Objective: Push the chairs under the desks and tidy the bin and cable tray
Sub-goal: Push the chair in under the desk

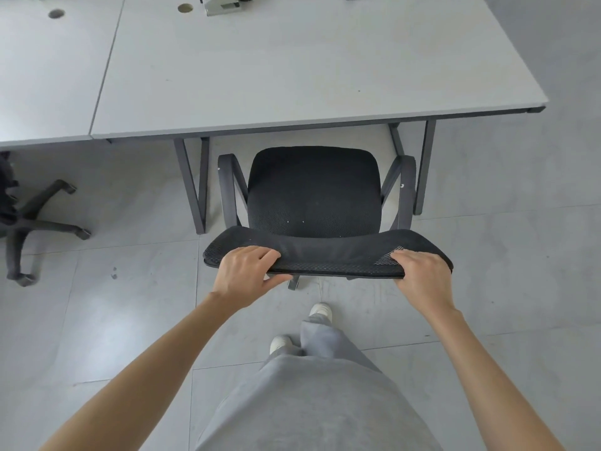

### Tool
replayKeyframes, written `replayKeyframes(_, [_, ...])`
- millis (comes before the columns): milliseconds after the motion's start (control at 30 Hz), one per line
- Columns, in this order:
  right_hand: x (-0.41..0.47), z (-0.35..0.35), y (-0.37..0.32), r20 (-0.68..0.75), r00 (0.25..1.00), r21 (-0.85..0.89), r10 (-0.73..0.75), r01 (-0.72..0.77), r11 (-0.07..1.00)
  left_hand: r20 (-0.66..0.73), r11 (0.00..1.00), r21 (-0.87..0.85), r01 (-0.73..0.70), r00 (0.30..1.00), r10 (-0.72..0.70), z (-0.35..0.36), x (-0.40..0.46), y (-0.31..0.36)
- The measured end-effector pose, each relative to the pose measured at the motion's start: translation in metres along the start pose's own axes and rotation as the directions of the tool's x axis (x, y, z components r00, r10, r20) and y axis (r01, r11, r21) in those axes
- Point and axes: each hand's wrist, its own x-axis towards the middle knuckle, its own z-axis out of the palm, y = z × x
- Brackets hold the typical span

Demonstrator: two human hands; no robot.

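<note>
A black mesh office chair (313, 193) with grey armrests stands in front of a grey desk (292, 70), facing it. The front edge of its seat lies just short of the desk's edge, between the desk's dark legs. My left hand (248, 271) grips the left part of the backrest's top edge, fingers over the top and thumb beneath. The right part of the same edge is held by my right hand (419, 275) in the same way.
A second desk (45, 79) adjoins on the left, and the star base of another chair (29, 222) stands on the floor below it. A pale device (221, 6) sits at the desk's far edge. Grey tiled floor extends to the right.
</note>
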Motion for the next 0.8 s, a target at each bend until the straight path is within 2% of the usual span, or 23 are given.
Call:
replayKeyframes(133, [0.002,-0.005,0.008,-0.080,0.996,0.020,-0.028,0.030,0.999,0.002,0.999,0.031,-0.019,1.000,0.019,-0.001,0.006,0.006])
replayKeyframes(400, [0.041,-0.015,0.047,-0.062,0.995,0.046,-0.077,0.080,0.996,0.047,0.997,0.042,0.061,0.997,-0.063,0.010,0.033,0.029])
replayKeyframes(633, [0.102,-0.011,0.072,0.013,0.991,0.061,-0.131,0.130,0.990,0.086,0.985,0.063,0.161,0.982,-0.166,0.020,0.081,0.026])
replayKeyframes(800, [0.132,-0.011,0.075,0.114,0.988,0.021,-0.108,0.106,0.994,0.154,0.985,0.032,0.168,0.973,-0.171,0.019,0.109,0.015])
